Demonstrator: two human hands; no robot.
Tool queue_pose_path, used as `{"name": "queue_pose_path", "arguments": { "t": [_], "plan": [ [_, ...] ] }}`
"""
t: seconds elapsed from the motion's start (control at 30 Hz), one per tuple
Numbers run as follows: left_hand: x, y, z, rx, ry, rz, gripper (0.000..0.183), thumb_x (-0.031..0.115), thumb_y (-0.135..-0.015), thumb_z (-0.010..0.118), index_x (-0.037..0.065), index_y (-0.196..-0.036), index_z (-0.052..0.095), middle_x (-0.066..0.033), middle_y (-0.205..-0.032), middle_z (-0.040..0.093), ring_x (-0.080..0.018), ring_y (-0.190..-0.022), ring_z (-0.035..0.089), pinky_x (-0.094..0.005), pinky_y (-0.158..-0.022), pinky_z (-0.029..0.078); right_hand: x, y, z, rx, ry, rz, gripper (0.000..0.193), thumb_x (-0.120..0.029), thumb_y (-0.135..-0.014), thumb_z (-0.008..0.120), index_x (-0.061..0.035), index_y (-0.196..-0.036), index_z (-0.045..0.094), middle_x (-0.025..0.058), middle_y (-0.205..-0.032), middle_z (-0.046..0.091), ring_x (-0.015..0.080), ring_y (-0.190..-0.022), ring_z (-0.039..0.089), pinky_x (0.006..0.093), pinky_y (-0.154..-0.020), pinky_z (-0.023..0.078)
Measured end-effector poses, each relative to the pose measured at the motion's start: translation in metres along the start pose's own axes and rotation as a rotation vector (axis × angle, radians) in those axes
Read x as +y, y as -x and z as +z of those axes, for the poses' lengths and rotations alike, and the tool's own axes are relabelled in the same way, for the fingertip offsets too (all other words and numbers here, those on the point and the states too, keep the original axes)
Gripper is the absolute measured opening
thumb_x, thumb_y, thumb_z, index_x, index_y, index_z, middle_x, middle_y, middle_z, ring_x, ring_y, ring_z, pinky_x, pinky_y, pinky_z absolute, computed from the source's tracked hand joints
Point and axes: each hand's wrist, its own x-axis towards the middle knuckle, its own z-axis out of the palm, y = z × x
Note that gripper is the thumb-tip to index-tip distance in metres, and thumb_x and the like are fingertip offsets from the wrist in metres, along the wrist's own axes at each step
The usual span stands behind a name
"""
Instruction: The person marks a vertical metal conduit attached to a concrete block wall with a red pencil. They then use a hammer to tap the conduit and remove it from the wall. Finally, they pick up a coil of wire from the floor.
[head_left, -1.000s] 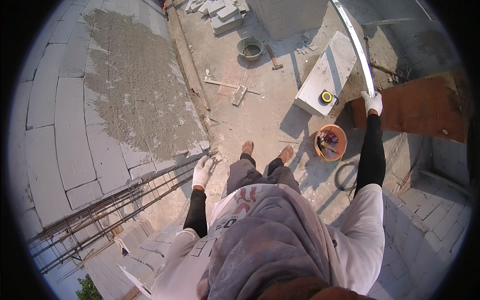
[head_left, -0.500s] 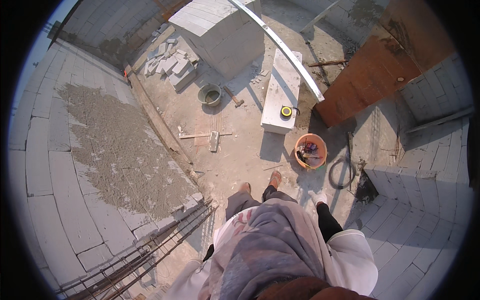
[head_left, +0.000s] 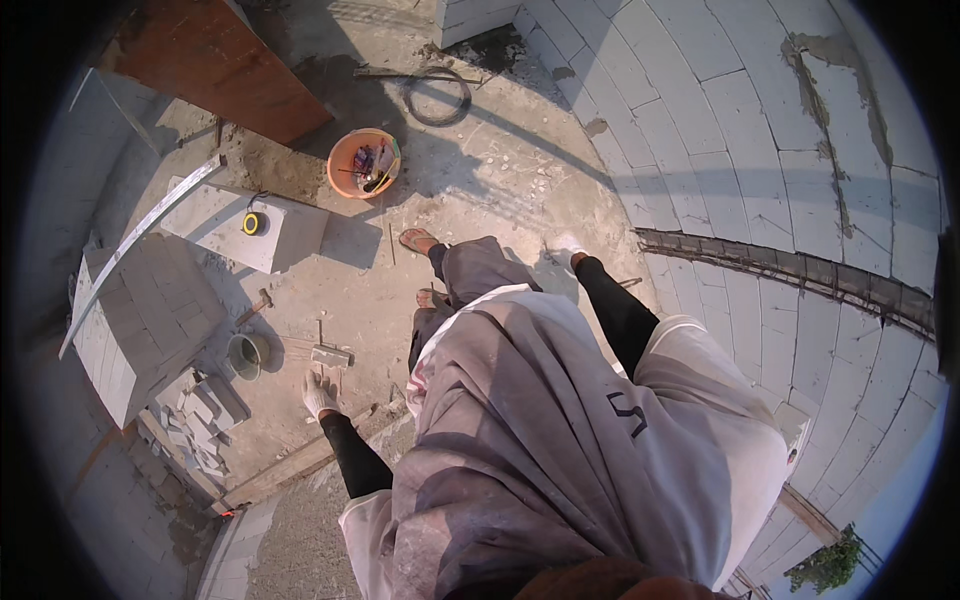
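Note:
My left hand, in a pale work glove, is held out low over the floor with its fingers apart and nothing in it. Nearest to it in the picture is a small whitish block with a thin stick beside it. My right hand, also gloved, hangs out to the right of my legs; its fingers look loosely stretched, with no object seen in them. Ahead, an orange bucket holds several tools. A yellow and black tape measure rests on a large white block.
A grey bucket and a hammer are on the left, near a pile of broken blocks. Coiled black hose lies ahead. A block wall with a rebar-filled channel stands on the right. A rusty sheet leans far left.
My view has swung to the right, so the buckets and blocks now appear farther left. My left gloved hand has come into view, and more of the right-hand wall shows.

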Motion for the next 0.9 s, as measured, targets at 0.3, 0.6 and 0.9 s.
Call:
{"name": "queue_pose_path", "arguments": {
  "t": [0.3, 0.6, 0.9],
  "plan": [
    [-0.025, 0.022, 0.186, -0.401, -0.493, -0.07, 0.052, 0.041, -0.1, 0.068, 0.019, -0.145, 0.054, -0.0076, -0.129, 0.065, -0.0321, -0.109, 0.067, -0.0477, -0.082, 0.054, 0.026, 0.167, 0.101, 0.201, -0.933, 0.503, 0.051, -0.046, -0.096, 0.064, -0.0002, -0.118, 0.072, 0.0106, -0.085, 0.071, 0.0198, -0.074, 0.067, 0.0373, -0.067, 0.055],
    [-0.083, 0.152, 0.303, -0.881, -1.204, 0.039, 0.054, 0.042, -0.098, 0.071, 0.013, -0.141, 0.058, -0.0034, -0.112, 0.066, -0.0187, -0.086, 0.055, -0.0375, -0.065, 0.042, 0.121, 0.222, 0.154, 0.244, -1.254, 0.947, 0.041, -0.039, -0.093, 0.068, -0.002, -0.11, 0.066, 0.0083, -0.075, 0.062, 0.0201, -0.058, 0.062, 0.0364, -0.049, 0.048],
    [-0.013, 0.145, 0.411, -0.751, -1.207, 0.063, 0.041, 0.042, -0.099, 0.07, 0.017, -0.131, 0.065, 0.0046, -0.097, 0.065, -0.0129, -0.072, 0.053, -0.0413, -0.065, 0.042, 0.115, 0.18, 0.126, 0.481, -1.393, 0.708, 0.043, -0.038, -0.098, 0.066, -0.0006, -0.118, 0.069, 0.005, -0.079, 0.067, 0.0139, -0.065, 0.063, 0.0308, -0.054, 0.049]
  ]
}}
